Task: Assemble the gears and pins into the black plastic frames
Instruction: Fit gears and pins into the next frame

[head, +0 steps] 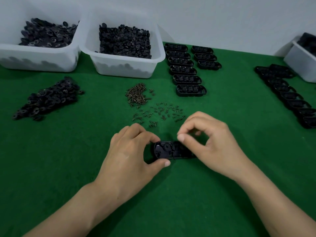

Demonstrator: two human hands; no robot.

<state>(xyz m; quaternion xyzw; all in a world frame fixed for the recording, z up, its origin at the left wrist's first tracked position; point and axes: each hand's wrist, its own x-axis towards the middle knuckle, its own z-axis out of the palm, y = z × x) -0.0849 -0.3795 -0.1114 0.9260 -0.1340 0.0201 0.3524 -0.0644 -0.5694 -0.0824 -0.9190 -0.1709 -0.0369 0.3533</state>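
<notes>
Lying long-axis left-right: black frame (168, 149); left hand (130, 151) fingers pinch left end; right hand (212, 142) fingers pinched, contents unclear.

Green table (68, 151) | upper left: white bins (123, 65) | left: gear pile (47, 100) | centre: pins (136, 94), frame (168, 149) | right: frame rows (186, 71)

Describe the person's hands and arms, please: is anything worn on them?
The left hand and right hand are bare: no gloves, rings or watch. The forearms are bare too, with no sleeve in view. The nails that show are short and unpainted.
</notes>
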